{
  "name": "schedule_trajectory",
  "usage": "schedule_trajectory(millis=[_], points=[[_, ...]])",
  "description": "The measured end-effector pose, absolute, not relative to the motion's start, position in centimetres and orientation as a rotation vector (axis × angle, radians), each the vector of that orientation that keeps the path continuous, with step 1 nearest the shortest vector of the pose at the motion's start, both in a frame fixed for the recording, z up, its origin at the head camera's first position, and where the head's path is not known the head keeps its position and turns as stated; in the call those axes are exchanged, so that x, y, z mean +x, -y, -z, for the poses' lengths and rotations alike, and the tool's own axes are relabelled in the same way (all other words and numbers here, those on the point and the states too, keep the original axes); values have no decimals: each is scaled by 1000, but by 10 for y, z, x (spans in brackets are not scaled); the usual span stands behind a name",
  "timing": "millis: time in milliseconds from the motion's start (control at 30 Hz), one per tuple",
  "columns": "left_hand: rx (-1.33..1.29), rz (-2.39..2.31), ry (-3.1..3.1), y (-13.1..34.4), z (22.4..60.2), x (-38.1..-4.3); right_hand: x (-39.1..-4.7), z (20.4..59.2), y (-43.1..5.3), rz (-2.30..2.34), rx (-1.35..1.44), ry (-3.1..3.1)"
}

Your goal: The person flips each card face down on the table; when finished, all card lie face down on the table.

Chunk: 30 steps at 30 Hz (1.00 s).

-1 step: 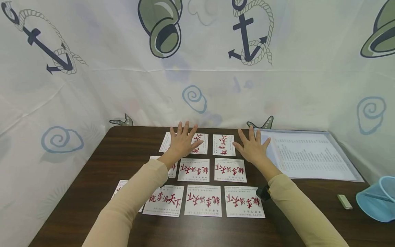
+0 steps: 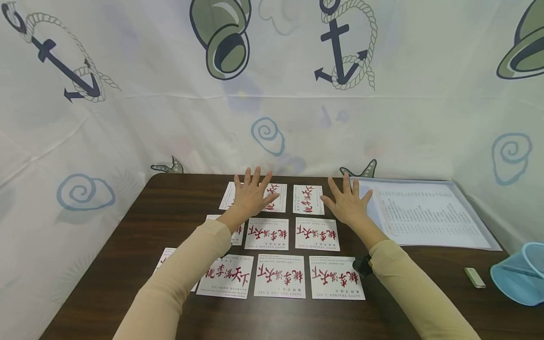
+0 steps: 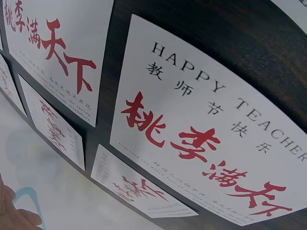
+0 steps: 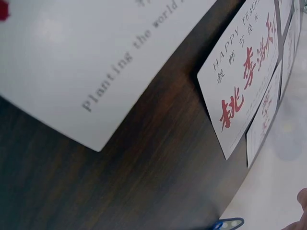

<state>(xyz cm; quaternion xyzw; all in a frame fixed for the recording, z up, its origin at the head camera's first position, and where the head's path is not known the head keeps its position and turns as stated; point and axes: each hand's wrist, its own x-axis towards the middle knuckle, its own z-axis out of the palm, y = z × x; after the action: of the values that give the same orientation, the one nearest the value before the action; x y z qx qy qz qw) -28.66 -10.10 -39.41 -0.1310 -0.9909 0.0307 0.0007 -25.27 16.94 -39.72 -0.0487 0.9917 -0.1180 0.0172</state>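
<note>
Several white cards with red Chinese lettering lie in three rows on the dark wooden table (image 2: 170,208). My left hand (image 2: 250,198), fingers spread, is over the back row, overlapping a card (image 2: 277,200) in the head view. My right hand (image 2: 350,206) is spread just right of the last back-row card (image 2: 308,199), beside the large printed sheet. Neither hand holds anything. In the left wrist view a "Happy Teacher" card (image 3: 201,129) fills the right side, and fingers (image 3: 17,213) show at the lower left corner. The right wrist view shows a card (image 4: 240,76) and fingertips (image 4: 303,201) at the edge.
A large sheet with rows of print (image 2: 433,212) lies at the back right. Nearer the right edge are a small pale green block (image 2: 474,277) and a blue translucent cup (image 2: 516,278). A patterned white cloth (image 2: 272,94) hangs behind the table. My left sleeve covers parts of some cards.
</note>
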Motion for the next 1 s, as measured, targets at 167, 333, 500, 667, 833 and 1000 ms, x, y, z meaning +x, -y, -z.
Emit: schedule_trajectory(millis=[167, 333, 500, 667, 833, 1000], points=[[-406, -90, 3107, 102, 394, -288, -253, 395, -170, 365, -152, -3083], [-412, -41, 3100, 104, 391, -288, -255, 393, -171, 371, -148, -3083], [-389, 41, 3094, 113, 388, -290, -257, 389, -166, 488, -164, -3085], [-338, 145, 3112, 129, 385, -292, -260, 388, -156, 639, -196, -3113], [-304, 303, 3110, 147, 384, -293, -264, 390, -145, 854, -268, -3148], [-249, 483, 3098, 166, 383, -295, -268, 389, -125, 1171, -283, -3036]])
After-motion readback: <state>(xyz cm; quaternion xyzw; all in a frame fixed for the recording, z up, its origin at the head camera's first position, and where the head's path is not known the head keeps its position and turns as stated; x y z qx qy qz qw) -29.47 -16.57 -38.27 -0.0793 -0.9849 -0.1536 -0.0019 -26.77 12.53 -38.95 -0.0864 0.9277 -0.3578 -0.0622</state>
